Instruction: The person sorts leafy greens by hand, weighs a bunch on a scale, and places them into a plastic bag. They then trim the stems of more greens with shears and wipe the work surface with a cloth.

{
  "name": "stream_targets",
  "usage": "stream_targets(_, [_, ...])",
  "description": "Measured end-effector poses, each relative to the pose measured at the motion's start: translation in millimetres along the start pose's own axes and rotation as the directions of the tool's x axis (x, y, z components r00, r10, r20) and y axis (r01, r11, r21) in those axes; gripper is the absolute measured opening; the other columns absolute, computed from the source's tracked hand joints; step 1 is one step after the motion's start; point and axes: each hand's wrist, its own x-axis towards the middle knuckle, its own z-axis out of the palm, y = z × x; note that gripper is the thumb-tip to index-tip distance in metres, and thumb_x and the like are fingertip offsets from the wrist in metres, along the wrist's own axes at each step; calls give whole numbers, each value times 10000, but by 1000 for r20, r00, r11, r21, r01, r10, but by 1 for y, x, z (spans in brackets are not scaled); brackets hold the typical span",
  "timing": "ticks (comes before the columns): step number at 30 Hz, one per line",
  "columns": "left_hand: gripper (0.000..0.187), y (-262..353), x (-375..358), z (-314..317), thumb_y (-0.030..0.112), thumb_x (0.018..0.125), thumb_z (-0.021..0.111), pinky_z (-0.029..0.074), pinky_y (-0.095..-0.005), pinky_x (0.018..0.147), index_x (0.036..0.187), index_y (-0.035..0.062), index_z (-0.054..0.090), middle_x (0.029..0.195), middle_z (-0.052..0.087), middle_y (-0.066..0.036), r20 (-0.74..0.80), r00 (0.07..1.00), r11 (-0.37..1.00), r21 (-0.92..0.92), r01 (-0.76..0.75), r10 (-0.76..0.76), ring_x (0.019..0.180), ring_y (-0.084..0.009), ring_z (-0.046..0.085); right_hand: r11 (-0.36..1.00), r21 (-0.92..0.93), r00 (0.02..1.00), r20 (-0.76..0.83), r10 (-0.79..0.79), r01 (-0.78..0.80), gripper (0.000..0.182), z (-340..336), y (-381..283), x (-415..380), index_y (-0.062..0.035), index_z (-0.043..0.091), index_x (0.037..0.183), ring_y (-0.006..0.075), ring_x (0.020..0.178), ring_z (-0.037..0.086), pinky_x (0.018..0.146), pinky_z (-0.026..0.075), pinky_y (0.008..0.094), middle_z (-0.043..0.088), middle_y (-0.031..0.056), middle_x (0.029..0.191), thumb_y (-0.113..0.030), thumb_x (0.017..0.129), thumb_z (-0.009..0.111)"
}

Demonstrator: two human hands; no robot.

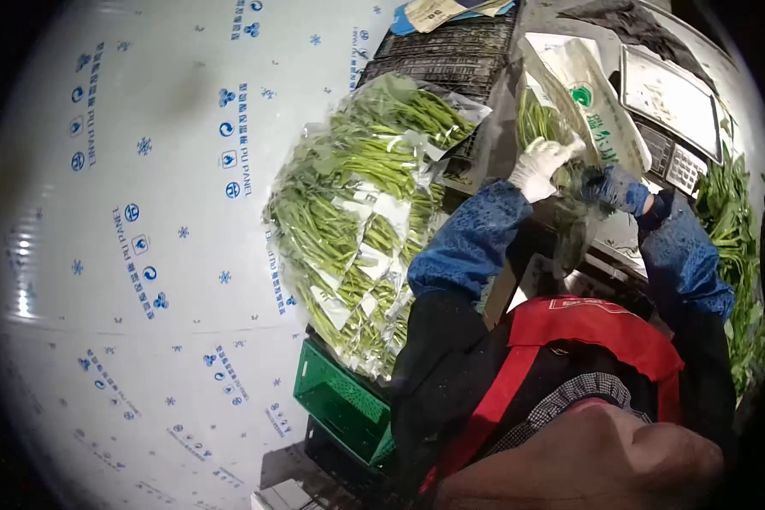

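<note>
My left hand (540,167), in a white glove, is closed on a clear plastic bag of leafy greens (537,117). The stems point away from me, and the leafy end hangs toward my chest. My right hand (618,189), in a dark blue glove, is closed at the leafy end of the same bag; its fingertips are partly hidden. Just beyond my hands lies a printed plastic sack (610,115) with green lettering. A large heap of bagged greens (357,212) is piled to the left.
A scale (670,98) with a keypad stands at the back right. Loose greens (735,229) lie along the right side. A green crate (340,399) sits below the heap. Behind is a dark slatted surface (446,55) with cardboard pieces. A white printed panel wall (161,255) borders the left.
</note>
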Motion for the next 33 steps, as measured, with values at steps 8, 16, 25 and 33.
stream_targets(8, [102, -83, -7, -105, 103, 738, 636, 441, -271, 490, 689, 88, 548, 689, 547, -22, -609, 513, 671, -736, -83, -605, 651, -110, 537, 910, 320, 854, -515, -67, 264, 370, -69, -91, 2, -9, 477, 1181, 163, 1005, 511, 906, 371, 290, 539, 84, 1120, -245, 900, 433])
stream_targets(16, [630, -245, -89, -243, 171, 689, 685, 467, -381, 759, 1165, -100, 375, 1066, 514, -218, -466, 172, 461, -884, -73, -868, 875, -277, 555, 949, -21, 657, -727, 201, -313, 695, -102, 176, -78, 12, 280, 1305, 231, 1177, 385, 953, 330, 316, 399, 169, 1277, -236, 768, 646])
stream_targets(25, [887, -237, -38, -70, 585, 635, 626, 140, -583, 990, 1354, 277, 208, 1425, 132, -114, -248, 597, 558, 213, 802, -763, 1286, -377, 128, 759, 507, 415, -638, 649, -408, 346, -27, 187, -33, 5, 519, 1070, 200, 646, 600, 596, 502, 317, 616, 117, 791, -37, 730, 570])
stream_targets(33, [848, -237, -32, -37, 409, 616, 720, 110, -540, 1021, 1327, 307, 267, 1438, 117, -43, -174, 440, 329, 442, 834, -881, 1318, -282, 98, 870, 269, 284, -870, 404, -413, 314, 24, 128, -125, -52, 531, 1030, 139, 762, 550, 699, 457, 278, 596, 77, 824, -145, 755, 652])
